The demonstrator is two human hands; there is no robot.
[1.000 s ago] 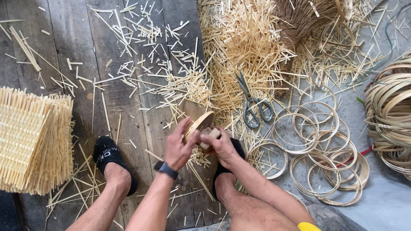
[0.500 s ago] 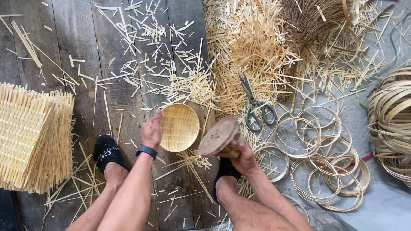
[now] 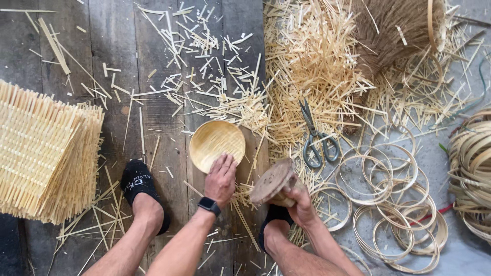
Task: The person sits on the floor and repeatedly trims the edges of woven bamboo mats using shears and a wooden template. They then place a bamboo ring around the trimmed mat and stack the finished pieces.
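Head view: at centre frame a small woven bamboo dish lies formed, though we judge its rim unfinished. Our left hand rests with loosely curled fingers on its lower edge; our right hand grips a round wooden mould, seemingly perforated. Loose bamboo hoops wait at lower right.

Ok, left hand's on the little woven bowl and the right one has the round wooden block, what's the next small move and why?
Probably bring the wooden block in the right hand over the bowl. The bowl lies open side up on the board, the left hand steadies its near rim, and the block is tilted beside it, not touching it.
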